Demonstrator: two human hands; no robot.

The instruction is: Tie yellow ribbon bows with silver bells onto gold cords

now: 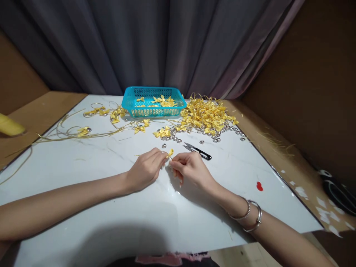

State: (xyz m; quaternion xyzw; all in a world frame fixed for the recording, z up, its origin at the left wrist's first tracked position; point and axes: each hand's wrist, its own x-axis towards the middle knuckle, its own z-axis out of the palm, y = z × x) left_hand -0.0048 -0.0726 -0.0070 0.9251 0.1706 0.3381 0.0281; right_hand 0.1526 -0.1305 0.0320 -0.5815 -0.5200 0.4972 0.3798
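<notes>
Over the middle of the white board, my left hand (146, 168) pinches a small yellow ribbon bow (170, 152) between thumb and fingertips. My right hand (191, 168) is closed in a pinch just beside the bow, its fingertips almost meeting those of the left. Whatever lies between the right fingertips is too small to make out. A short bit of gold cord (138, 155) sticks out to the left behind my left hand. Beyond my right hand lie black thread snips (204, 153) with their blades apart. One silver bead (164, 146) rests just past my left fingers.
A turquoise basket (126, 102) holding yellow bows stands at the back. Right of it is a heap of yellow bows (205, 113), with silver beads (218, 137) scattered in front. Gold cords (63, 138) trail leftward. A red piece (259, 186) lies at right, and white scraps (324, 213) beyond.
</notes>
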